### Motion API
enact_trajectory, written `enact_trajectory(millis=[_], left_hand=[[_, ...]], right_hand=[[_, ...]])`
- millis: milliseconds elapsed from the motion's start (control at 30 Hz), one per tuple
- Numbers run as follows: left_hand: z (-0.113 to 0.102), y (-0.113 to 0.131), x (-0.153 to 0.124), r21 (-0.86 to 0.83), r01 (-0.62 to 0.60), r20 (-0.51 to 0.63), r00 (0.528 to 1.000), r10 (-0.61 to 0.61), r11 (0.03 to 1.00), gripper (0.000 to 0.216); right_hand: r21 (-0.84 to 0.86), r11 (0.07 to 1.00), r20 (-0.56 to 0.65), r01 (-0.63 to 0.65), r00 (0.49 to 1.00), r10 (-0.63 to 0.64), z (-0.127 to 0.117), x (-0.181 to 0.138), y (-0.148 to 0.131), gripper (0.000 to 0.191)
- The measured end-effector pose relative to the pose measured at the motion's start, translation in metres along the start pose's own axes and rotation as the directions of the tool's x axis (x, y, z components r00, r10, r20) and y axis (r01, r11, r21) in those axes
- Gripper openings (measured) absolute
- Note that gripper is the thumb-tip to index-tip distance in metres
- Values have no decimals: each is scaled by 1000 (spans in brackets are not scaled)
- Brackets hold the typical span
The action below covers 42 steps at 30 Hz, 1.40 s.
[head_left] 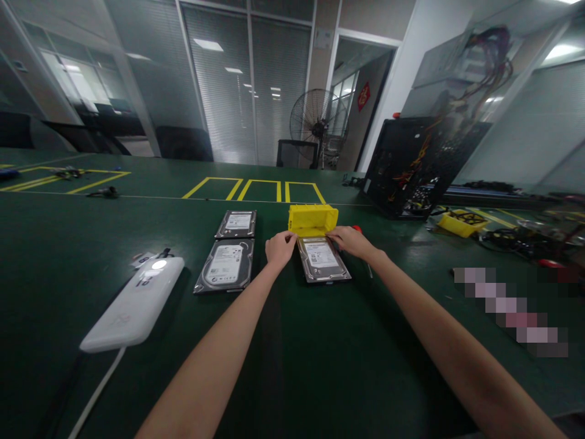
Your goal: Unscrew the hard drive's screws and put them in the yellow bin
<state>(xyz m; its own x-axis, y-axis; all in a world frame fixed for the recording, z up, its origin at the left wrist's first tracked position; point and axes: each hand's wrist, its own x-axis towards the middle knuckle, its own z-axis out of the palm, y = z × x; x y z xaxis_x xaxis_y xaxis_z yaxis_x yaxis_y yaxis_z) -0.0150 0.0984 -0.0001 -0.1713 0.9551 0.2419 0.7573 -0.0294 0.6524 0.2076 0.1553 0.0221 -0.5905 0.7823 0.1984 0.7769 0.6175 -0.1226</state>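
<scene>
A yellow plastic box is tipped up with its hollow side toward me, at the far end of a hard drive lying label up on the table. My left hand is closed at the box's lower left corner, fingertips pinched at its edge. At the lower right corner, my right hand pinches the edge the same way. Both sets of fingertips are also close to the drive's far corners. Partly hidden behind my right hand is a red-handled tool, its thin shaft showing below my wrist.
Left of my hands lie two more hard drives, a larger one and another beyond it. A white device with a cable lies further left. An opened computer case, a yellow tray and tangled cables stand at right.
</scene>
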Motion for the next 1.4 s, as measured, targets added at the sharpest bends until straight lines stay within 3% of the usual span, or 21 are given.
enact_trajectory(millis=[533, 867, 1133, 1400], left_hand=[[2, -2, 1, 24, 0, -24, 1000, 0, 1000, 24], [0, -1, 0, 8, -8, -13, 1000, 8, 1000, 23], [2, -3, 2, 13, -17, -11, 1000, 17, 1000, 24], [2, -2, 2, 32, 2, -9, 1000, -1, 999, 25]], right_hand=[[-88, 996, 46, 25, 999, -21, -3, -1, -7, 32], [16, 1000, 60, 9, 998, -10, 6, 3, 5, 37], [78, 997, -4, 10, 1000, -9, -2, -2, 3, 38], [31, 999, -49, 31, 998, -29, -11, -6, 1, 33]])
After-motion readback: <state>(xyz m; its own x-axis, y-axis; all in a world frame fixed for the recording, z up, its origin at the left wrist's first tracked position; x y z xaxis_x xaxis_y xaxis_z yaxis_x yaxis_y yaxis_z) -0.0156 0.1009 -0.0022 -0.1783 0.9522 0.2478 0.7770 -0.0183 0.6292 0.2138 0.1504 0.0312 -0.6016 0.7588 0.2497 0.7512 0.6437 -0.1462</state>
